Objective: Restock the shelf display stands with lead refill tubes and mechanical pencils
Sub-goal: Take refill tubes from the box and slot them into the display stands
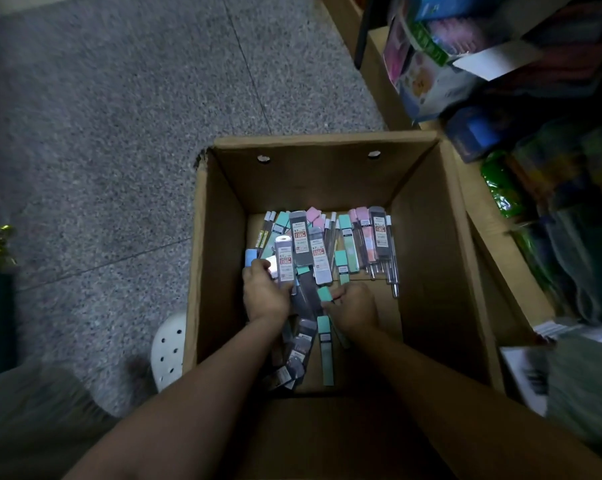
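Closest to the camera were two bare forearms going down into an open cardboard box (219, 237) that sat on a speckled grey floor (102, 133). The left hand (265, 295) had its fingers curled around the lower end of a grey lead refill tube (285, 261), the kind with a white cap and a red-and-white label. The right hand (354, 308) was pinching a mint-green refill tube (324, 294) by its end, fingers bent in tight. Both hands were low in the box, right on the pile.

The rest of the refill tubes (330, 244) were scattered loose over the box bottom: grey, mint, pink and one blue. A few mechanical pencils (393, 268) lay along the right side of the heap, tips pointing toward the camera.

A white perforated stool (167, 351) stood just beside the box on the left. On the right were shelves (493, 258) stuffed with colourful packages, too blurry to identify.
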Demonstrator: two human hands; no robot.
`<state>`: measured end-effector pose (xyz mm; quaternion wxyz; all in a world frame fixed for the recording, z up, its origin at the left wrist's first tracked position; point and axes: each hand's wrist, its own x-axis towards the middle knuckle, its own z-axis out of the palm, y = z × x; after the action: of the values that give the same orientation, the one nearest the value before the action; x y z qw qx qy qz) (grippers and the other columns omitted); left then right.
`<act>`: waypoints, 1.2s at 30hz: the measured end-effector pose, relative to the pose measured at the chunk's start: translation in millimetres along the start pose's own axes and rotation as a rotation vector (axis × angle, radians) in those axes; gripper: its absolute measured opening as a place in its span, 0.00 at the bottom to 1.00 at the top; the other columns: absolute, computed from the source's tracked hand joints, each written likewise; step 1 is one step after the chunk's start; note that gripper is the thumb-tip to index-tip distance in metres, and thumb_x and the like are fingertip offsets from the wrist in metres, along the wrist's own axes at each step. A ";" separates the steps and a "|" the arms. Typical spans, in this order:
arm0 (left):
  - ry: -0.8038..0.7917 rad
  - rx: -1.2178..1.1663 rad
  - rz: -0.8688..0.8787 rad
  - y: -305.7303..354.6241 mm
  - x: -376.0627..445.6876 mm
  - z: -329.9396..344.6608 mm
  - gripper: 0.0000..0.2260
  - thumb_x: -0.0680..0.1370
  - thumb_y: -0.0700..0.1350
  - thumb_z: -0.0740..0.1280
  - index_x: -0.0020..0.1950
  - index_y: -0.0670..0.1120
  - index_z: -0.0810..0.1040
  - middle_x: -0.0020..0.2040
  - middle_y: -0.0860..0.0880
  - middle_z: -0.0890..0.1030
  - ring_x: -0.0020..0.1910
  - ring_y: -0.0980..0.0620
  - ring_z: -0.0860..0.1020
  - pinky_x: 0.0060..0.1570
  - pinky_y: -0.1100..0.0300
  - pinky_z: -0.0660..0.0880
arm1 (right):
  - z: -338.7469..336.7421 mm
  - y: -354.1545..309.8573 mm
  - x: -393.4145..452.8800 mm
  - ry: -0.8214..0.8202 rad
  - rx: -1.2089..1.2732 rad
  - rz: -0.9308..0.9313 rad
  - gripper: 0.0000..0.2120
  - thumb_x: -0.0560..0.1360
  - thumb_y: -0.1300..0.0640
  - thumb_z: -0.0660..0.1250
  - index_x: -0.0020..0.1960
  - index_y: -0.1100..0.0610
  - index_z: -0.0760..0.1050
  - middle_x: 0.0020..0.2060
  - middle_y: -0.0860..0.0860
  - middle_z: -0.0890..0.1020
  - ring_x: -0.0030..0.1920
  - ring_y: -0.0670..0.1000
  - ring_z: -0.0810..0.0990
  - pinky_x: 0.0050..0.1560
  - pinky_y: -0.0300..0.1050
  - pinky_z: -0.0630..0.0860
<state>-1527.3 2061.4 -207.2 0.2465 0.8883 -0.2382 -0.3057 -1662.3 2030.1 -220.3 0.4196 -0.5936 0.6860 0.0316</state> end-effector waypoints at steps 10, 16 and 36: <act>-0.069 -0.047 -0.033 3.9 0.4 3.4 0.17 0.73 0.36 0.73 0.58 0.44 0.72 0.51 0.47 0.78 0.47 0.52 0.76 0.46 0.61 0.71 | -37.5 -5.5 6.2 0.177 0.330 -0.070 0.09 0.74 0.60 0.72 0.49 0.53 0.73 0.41 0.47 0.77 0.46 0.48 0.78 0.39 0.38 0.75; -0.070 -0.064 -0.077 7.3 1.0 3.5 0.09 0.77 0.36 0.68 0.56 0.44 0.75 0.47 0.50 0.77 0.48 0.51 0.75 0.48 0.63 0.68 | -41.1 -22.3 6.0 0.132 0.563 -0.132 0.18 0.76 0.63 0.69 0.64 0.52 0.73 0.49 0.51 0.79 0.50 0.51 0.80 0.42 0.41 0.79; -0.701 -0.175 0.758 240.2 -77.0 -162.2 0.44 0.71 0.26 0.70 0.74 0.58 0.54 0.46 0.44 0.79 0.39 0.52 0.83 0.34 0.58 0.80 | -254.9 -84.0 -116.7 0.566 0.557 -0.580 0.15 0.71 0.62 0.74 0.48 0.48 0.72 0.37 0.45 0.80 0.31 0.35 0.79 0.34 0.29 0.76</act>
<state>-1539.5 1969.3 78.0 0.3185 0.5603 -0.5847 -0.4926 -1735.4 1959.4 54.1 0.3510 -0.6105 0.5620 -0.4339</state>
